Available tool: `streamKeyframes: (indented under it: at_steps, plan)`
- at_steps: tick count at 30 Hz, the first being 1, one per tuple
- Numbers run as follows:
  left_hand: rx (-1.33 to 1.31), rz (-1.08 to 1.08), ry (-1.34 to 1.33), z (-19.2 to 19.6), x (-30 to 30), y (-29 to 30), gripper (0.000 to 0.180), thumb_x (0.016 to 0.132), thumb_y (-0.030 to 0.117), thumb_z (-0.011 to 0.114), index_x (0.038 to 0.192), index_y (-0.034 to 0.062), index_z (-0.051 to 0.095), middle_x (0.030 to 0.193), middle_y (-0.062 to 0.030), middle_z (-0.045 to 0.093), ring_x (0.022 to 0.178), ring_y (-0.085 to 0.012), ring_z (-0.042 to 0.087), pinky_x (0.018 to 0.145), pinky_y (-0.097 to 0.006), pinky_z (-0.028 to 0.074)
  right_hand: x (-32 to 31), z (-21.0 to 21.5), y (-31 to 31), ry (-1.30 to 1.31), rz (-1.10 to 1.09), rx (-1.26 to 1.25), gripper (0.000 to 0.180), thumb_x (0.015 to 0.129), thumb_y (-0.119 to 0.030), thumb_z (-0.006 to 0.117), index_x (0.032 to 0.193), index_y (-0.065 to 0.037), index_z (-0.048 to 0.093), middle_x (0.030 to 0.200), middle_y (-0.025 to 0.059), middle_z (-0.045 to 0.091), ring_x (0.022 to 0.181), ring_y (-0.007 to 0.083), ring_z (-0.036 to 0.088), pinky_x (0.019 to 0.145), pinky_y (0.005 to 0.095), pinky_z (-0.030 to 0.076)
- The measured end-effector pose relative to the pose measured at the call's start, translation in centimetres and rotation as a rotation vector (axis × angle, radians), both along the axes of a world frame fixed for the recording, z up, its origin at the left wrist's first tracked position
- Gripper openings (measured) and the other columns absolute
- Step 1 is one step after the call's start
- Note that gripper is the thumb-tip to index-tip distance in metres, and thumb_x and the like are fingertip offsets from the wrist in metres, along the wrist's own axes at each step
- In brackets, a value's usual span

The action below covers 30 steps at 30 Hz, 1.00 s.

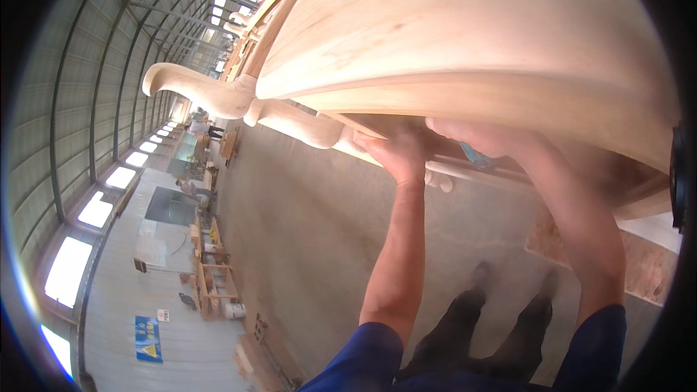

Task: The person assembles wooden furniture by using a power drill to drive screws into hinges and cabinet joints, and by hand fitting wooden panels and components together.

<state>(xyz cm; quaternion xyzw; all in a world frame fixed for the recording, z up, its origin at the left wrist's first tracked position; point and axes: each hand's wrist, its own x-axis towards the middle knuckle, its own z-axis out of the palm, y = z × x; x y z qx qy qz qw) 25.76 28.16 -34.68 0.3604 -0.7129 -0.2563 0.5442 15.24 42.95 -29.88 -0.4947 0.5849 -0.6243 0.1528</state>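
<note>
Above a workshop's grey floor (312, 261), a person's left hand (400, 154) reaches under the near edge of pale wooden furniture (450, 36) while the right hand (483, 136), partly curled beneath the same edge, has a blue item (475, 156) at its fingers, with neither hand's exact hold possible to tell.

Pale tan wooden furniture (435, 22), navy sleeves (367, 359), grey floor (312, 232), blue-and-yellow sign (148, 337), dark trousers (451, 328)

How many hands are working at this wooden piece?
2: the left hand at the opening under the pale curved panel, and the right hand farther right, by something blue. Some fingers are hidden.
</note>
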Motion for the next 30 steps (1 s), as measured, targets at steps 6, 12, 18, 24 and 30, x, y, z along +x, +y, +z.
streamKeyframes:
  at_steps: [6,12,18,24,30]
  plan:
    - [-0.050,0.021,-0.071,0.2,0.9,-2.4,0.055,0.070,-0.008,0.057,0.124,-0.0100,0.044,0.116,-0.0248,0.045,0.114,-0.0438,0.050,0.102,-0.049,0.040,0.4,0.6,-1.6,-0.088,0.029,0.043,0.016,0.089,-0.017,0.065,0.086,-0.002,0.068,0.074,0.0034,0.065,0.066,0.0156,0.055,0.063,0.0345,0.047]
    - [-0.167,0.024,-0.088,-0.8,0.2,-3.6,0.054,0.074,-0.008,0.054,0.126,-0.0124,0.038,0.118,-0.0280,0.046,0.114,-0.0425,0.050,0.104,-0.044,0.039,0.4,0.0,-3.2,-0.250,0.099,0.032,0.015,0.091,-0.016,0.063,0.085,-0.002,0.066,0.072,-0.0001,0.060,0.066,0.0122,0.053,0.060,0.0311,0.045]
    - [0.034,-0.023,0.022,-0.6,0.2,-3.4,0.052,0.073,-0.008,0.056,0.124,-0.0097,0.047,0.122,-0.0277,0.045,0.112,-0.0459,0.049,0.102,-0.049,0.039,-0.3,-0.8,-3.3,-0.330,0.206,-0.062,0.014,0.092,-0.016,0.064,0.087,-0.003,0.066,0.074,-0.0013,0.060,0.067,0.0111,0.052,0.063,0.0287,0.045]
    - [0.073,-0.015,-0.063,0.0,0.8,-3.2,0.064,0.077,-0.010,0.058,0.135,-0.0084,0.033,0.129,-0.0257,0.043,0.122,-0.0421,0.048,0.104,-0.045,0.040,1.9,-1.5,2.5,-0.662,0.128,0.033,0.020,0.088,-0.009,0.069,0.107,-0.004,0.068,0.091,0.0017,0.068,0.072,0.0105,0.059,0.064,0.0272,0.050]
    - [0.058,-0.041,-0.127,-2.6,-0.5,-4.3,0.075,0.079,-0.002,0.066,0.143,-0.0060,0.027,0.134,-0.0262,0.042,0.129,-0.0437,0.045,0.108,-0.049,0.038,4.6,-5.2,11.2,-0.665,0.018,0.123,0.026,0.086,-0.007,0.069,0.111,-0.002,0.066,0.099,0.0039,0.068,0.078,0.0124,0.063,0.072,0.0284,0.052]
